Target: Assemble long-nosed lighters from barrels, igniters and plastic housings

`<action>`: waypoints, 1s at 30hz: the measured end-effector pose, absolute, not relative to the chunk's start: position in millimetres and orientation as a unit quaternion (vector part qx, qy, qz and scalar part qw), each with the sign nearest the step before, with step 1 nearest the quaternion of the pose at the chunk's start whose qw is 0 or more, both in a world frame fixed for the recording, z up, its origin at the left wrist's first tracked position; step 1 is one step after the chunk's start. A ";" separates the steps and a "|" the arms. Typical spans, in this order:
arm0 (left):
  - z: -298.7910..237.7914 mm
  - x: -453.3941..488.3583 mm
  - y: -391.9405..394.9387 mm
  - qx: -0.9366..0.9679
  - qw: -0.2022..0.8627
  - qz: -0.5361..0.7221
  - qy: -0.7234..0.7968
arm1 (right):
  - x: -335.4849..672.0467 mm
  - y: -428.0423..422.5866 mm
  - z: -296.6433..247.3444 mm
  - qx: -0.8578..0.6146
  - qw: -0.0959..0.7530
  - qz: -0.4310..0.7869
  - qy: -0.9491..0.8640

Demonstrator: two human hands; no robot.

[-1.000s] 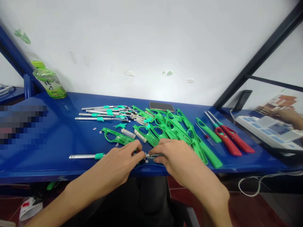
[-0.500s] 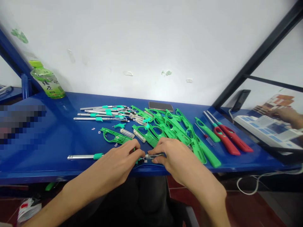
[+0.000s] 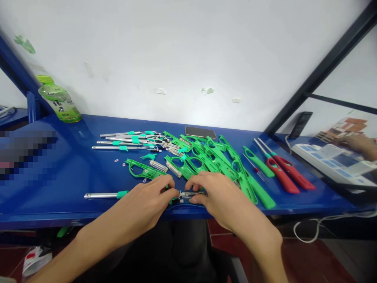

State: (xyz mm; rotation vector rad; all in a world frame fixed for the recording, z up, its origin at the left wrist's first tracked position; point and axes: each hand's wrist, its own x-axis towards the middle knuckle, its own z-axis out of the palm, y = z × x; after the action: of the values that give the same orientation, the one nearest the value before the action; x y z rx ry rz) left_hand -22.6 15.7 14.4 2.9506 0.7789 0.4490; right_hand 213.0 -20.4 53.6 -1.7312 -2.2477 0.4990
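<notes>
Near the table's front edge, a lighter's metal tube with a teal collar lies to the left and runs under my left hand. The left fingers pinch the wired end of this lighter inner assembly; its fine parts are hidden. My right hand has thumb and forefinger around a small clear fuel tank, in line with the assembly. Just beyond the hands lie green lighter shell halves, one on the left being a separate handle half, and loose clear tanks.
Several tube assemblies are piled at the back left. A phone lies by the wall. To the right are a screwdriver and red lighters. A green-capped bottle stands far left. Another person's hand shows far right.
My right forefinger has lifted slightly, so more of the clear tank shows. The left hand stays nearly still on the assembly.
</notes>
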 end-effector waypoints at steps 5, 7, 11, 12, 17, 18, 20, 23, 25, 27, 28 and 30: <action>21.9 -23.1 8.4 0.953 0.023 0.120 0.277 | 212.3 -25.7 51.7 -0.592 0.134 0.167 -0.777; 26.1 -22.7 5.3 0.951 0.041 0.105 0.287 | 211.9 -26.1 51.9 -0.591 0.134 0.166 -0.778; 28.2 -19.9 3.4 0.940 0.094 0.105 0.310 | 210.7 -24.1 55.1 -0.598 0.129 0.158 -0.775; 27.3 -19.1 3.8 0.938 0.104 0.104 0.314 | 210.6 -23.5 55.8 -0.599 0.129 0.157 -0.775; 22.5 -17.6 6.0 0.930 0.128 0.112 0.326 | 211.5 -23.0 56.3 -0.598 0.134 0.159 -0.774; 22.5 -17.6 6.0 0.928 0.132 0.117 0.327 | 211.5 -23.5 56.2 -0.597 0.135 0.157 -0.775; 23.1 -17.6 5.7 0.927 0.143 0.127 0.323 | 211.3 -24.5 56.1 -0.595 0.136 0.154 -0.777; 24.5 -17.6 4.7 0.924 0.166 0.136 0.316 | 210.8 -25.6 56.0 -0.596 0.133 0.157 -0.777; 24.9 -17.7 4.3 0.923 0.171 0.142 0.313 | 210.9 -25.5 55.5 -0.594 0.134 0.157 -0.778; 24.9 -17.9 4.4 0.924 0.163 0.149 0.312 | 211.3 -24.8 54.8 -0.592 0.136 0.158 -0.779; 24.8 -17.9 4.6 0.925 0.157 0.151 0.311 | 211.5 -24.5 54.6 -0.592 0.137 0.159 -0.778; 24.6 -18.1 5.7 0.929 0.140 0.147 0.309 | 211.7 -24.2 54.7 -0.593 0.136 0.163 -0.777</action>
State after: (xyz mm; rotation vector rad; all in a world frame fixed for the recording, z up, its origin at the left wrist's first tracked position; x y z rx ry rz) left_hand -18.1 5.7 24.6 2.6845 0.8934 0.4250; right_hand 211.7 -24.2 54.7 -1.7173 -2.2485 0.4731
